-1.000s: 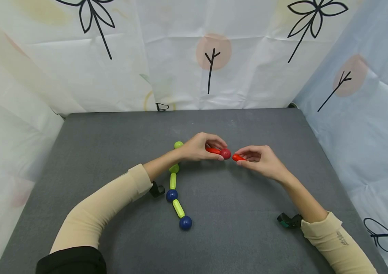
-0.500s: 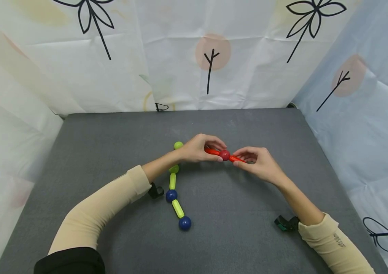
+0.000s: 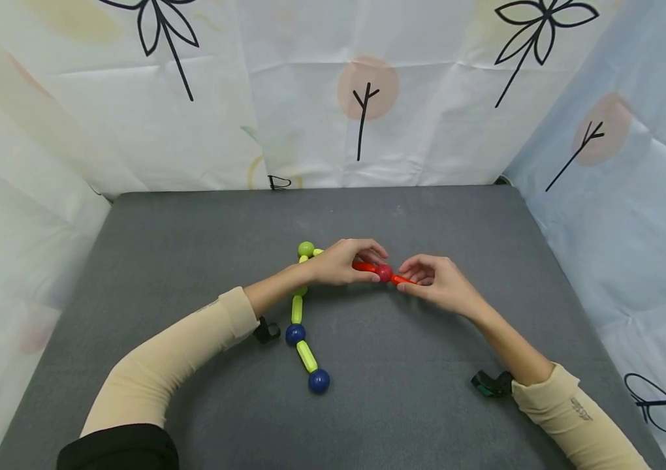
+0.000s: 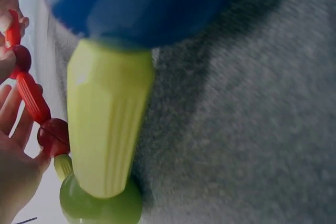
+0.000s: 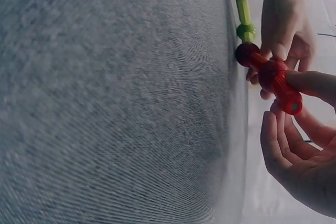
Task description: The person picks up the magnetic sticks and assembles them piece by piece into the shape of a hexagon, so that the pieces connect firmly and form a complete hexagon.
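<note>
My left hand point(image 3: 347, 261) holds a red ball point(image 3: 384, 273) of a ball-and-stick building toy by thumb and fingertips, with a red stick point(image 4: 32, 98) running under the palm. From the ball's right side sticks out a second red stick point(image 5: 287, 95) with a silvery dot on its end, pinched lightly by my right hand point(image 3: 441, 281). The left wrist view shows the first red stick reaching a dark red ball point(image 4: 53, 137), then a yellow-green stick and a green ball point(image 4: 100, 203). My left hand and forearm cover part of this chain from above.
A chain of yellow-green sticks point(image 3: 306, 357) and balls lies on the grey tabletop point(image 3: 403, 405), ending in a blue ball point(image 3: 318, 380) towards me. Another blue ball point(image 3: 295, 334) sits midway, and a green ball point(image 3: 306, 249) is at the far end. Patterned cloth point(image 3: 309, 130) hangs behind.
The right-hand red stick has moved left and now meets the red ball. Both hands have then moved slightly lower in the head view with the joined pieces.
</note>
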Motion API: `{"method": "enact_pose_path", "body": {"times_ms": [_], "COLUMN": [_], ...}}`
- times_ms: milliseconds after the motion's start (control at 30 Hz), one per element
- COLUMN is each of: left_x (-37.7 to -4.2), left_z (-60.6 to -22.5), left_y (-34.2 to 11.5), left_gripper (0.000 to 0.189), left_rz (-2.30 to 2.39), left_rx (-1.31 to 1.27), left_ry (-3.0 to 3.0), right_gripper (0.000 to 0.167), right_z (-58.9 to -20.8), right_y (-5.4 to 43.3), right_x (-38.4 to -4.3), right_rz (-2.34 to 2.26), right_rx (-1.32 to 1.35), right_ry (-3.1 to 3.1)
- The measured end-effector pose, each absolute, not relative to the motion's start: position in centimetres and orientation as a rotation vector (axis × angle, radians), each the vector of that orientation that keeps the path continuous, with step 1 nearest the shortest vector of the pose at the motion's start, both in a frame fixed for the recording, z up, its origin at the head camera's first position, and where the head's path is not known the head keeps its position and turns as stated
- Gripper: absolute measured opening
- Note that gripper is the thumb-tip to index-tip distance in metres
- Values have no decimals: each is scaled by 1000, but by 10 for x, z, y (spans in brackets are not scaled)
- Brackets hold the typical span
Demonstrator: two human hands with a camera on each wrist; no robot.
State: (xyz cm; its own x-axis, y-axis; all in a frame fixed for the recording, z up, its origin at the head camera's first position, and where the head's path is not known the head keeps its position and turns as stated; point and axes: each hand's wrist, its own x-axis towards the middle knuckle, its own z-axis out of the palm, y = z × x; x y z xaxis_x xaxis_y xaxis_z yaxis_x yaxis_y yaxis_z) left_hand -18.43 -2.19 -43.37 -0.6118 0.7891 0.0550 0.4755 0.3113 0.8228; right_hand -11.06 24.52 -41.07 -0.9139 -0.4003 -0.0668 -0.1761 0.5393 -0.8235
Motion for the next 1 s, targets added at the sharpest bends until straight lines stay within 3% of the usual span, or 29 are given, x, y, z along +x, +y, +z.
{"method": "enact_pose_path", "body": {"times_ms": [367, 1000], "left_x": [-174, -109], "left_z": [-438, -434], "left_y": [-69, -160], "left_gripper": [37, 28], "left_rz": [1324, 1569], "left_rx": [1108, 849], "left_ry": [2310, 2190], "right_gripper": [29, 20], "right_z": [-419, -425], "right_y": [238, 216], "right_x": [-110, -101], "right_rz": [-1237, -1211], "right_rx": [-493, -558], "right_ry": [2470, 2303]}}
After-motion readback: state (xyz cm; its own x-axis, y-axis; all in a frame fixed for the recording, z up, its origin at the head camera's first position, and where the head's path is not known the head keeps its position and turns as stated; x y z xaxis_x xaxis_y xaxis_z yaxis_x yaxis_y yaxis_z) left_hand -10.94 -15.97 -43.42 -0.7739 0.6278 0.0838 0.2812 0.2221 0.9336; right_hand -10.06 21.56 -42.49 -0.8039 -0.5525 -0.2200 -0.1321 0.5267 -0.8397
